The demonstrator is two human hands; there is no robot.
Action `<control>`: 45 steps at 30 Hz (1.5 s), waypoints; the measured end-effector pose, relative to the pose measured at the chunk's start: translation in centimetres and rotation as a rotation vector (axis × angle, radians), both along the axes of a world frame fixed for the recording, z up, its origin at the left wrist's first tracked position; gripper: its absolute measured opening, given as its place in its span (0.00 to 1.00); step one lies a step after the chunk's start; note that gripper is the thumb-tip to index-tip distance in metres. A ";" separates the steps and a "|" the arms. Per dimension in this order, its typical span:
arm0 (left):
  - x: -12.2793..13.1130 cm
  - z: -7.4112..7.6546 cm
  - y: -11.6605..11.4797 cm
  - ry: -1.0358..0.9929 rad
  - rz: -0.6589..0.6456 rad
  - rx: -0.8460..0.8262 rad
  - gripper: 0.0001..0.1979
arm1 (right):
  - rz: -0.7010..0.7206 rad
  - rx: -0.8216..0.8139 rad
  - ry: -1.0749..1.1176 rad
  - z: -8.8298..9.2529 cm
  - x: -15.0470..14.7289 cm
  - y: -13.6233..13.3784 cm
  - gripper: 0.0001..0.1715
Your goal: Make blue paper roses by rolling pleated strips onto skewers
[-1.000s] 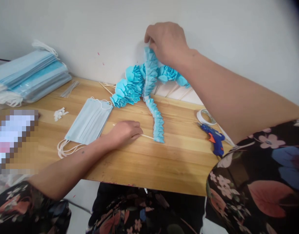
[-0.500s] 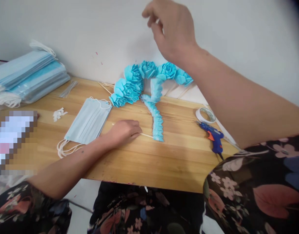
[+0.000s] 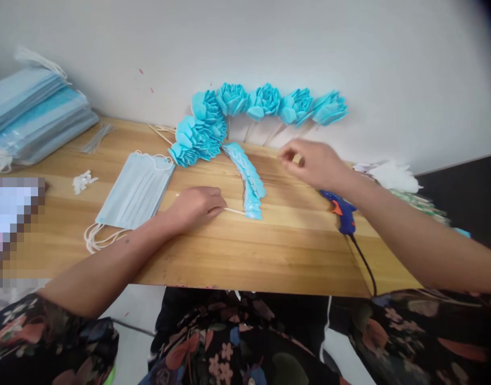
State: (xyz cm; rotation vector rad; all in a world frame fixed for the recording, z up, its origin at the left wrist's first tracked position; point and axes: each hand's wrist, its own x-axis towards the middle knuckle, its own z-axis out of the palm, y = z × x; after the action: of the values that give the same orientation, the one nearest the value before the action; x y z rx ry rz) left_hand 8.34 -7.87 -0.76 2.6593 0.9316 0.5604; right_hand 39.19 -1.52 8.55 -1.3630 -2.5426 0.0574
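"The right hand (image 3: 314, 163) has come down. A moment ago it was raised by the wall above the paper flowers (image 3: 265, 101). Now it hovers low over the surface (image 3: 269, 251), just beyond the blue glue gun (image 3: 342, 212)."

"And the pleated strip (image 3: 248, 179) it had hold of up there?"

"Lying flat now. It curves from the flower cluster (image 3: 195, 140) down to the tip of the stick (image 3: 234, 210)."

"What's the right hand holding?"

"Nothing that I can see. The palm faces down, the wrist is level, and the forearm stretches in from the right. Its fingers (image 3: 287, 155) are loosely curled, and there's a gap between the thumb and forefinger."

"And the left?"

"The left hand (image 3: 197, 205) hasn't budged. It rests knuckles-up on the wood, with the forearm laid in from the near left corner. Its fingers are closed on the thin stick and pin it down. The stick pokes out on both sides of the hand, and its far end meets the lower end of the strip."

"What's around it?"

"A face mask (image 3: 135, 190) lies just left of that hand, with its ear loops trailing toward the near edge. A stack of masks (image 3: 32, 115) sits well apart, at the far left by the wall."
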 end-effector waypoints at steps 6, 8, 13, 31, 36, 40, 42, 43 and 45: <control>-0.1 0.0 0.1 0.023 -0.008 0.032 0.16 | 0.085 -0.077 -0.243 -4.9 -0.6 -4.9 0.09; -0.1 -0.1 0.1 0.018 -0.009 0.039 0.16 | 0.056 -0.040 -0.278 -5.6 -1.2 -5.0 0.08; -0.1 -0.2 0.2 0.006 -0.015 0.046 0.15 | 0.036 0.011 -0.282 -5.0 -1.3 -3.8 0.11; -0.1 0.3 -0.1 -0.041 -0.049 -0.014 0.16 | -0.240 0.477 -0.345 13.2 -5.5 4.5 0.19; 0.0 0.1 -0.1 -0.040 -0.059 -0.036 0.15 | -0.184 0.533 -0.347 12.8 -9.0 7.9 0.20; -0.1 0.0 -0.1 -0.038 -0.055 -0.028 0.16 | -0.113 0.509 -0.367 11.2 -11.3 9.6 0.19; 0.0 0.1 -0.2 -0.038 -0.056 -0.019 0.15 | -0.077 0.514 -0.358 10.6 -12.0 10.1 0.18; 0.0 0.2 -0.2 -0.034 -0.056 -0.016 0.15 | -0.064 0.511 -0.356 10.3 -12.3 10.2 0.18; 0.0 0.3 -0.2 -0.023 -0.057 -0.014 0.15 | -0.047 0.496 -0.353 10.0 -12.5 10.5 0.18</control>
State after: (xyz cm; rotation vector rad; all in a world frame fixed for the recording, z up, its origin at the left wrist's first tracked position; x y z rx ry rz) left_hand 8.32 -8.09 -0.51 2.6516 0.8472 0.5685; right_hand 26.72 8.96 18.52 -1.3099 -2.5344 -0.8319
